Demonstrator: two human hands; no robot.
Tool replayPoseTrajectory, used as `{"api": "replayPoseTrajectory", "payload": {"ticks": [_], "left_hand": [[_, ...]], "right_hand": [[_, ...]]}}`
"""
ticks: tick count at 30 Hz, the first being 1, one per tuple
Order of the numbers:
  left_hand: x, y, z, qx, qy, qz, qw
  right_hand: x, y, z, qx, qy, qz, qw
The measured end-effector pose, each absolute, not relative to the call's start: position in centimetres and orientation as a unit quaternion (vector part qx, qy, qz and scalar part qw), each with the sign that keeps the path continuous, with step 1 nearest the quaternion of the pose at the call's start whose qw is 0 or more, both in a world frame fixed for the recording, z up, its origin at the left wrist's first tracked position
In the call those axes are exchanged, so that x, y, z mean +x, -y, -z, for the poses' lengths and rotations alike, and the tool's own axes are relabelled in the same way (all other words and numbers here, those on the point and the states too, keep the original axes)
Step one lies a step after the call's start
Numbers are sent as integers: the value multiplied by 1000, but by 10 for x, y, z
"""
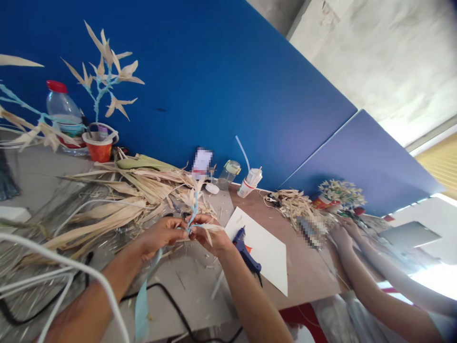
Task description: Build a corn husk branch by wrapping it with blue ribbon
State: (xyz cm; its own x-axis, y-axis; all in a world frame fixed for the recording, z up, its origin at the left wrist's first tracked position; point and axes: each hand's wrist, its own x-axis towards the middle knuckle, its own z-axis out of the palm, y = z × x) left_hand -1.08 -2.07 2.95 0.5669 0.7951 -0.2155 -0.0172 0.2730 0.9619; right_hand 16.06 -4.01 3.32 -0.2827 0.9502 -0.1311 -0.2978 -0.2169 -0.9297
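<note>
Both hands meet over the table around a corn-husk flower branch [194,207], whose stem is wrapped in light blue tape. My left hand [160,237] is closed, thumb and fingers pinching the blue tape at the stem. From under it a loose length of blue tape [142,305] hangs toward the table's front edge. My right hand [210,234] pinches the stem from the other side, and a small pale husk blossom sticks out across its fingers. Dry corn husks [107,214] lie spread behind and left of my hands. The exact grip between the fingertips is partly hidden.
A blue glue gun [247,252] rests on a white board [274,257] at right. Finished husk flowers stand in a red cup [99,150] beside a plastic bottle [66,119]. White wires [89,271] arch at front left. A co-worker's hands [344,233] work farther right.
</note>
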Motion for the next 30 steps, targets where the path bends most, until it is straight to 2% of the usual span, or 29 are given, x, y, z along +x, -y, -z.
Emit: {"api": "replayPoseTrajectory", "payload": {"ticks": [5, 15, 23, 30], "left_hand": [[-10, 22, -31, 530, -366, -287, 709], [-5, 25, -31, 513, -377, -307, 707], [-2, 26, -25, 453, -339, -306, 766], [3, 23, -21, 484, -355, -343, 723]], "right_hand": [[157, 37, -23, -388, 419, -653, 497], [154, 36, -20, -396, 439, -624, 512], [156, 38, -20, -340, 462, -626, 527], [156, 37, -19, -348, 435, -637, 533]]}}
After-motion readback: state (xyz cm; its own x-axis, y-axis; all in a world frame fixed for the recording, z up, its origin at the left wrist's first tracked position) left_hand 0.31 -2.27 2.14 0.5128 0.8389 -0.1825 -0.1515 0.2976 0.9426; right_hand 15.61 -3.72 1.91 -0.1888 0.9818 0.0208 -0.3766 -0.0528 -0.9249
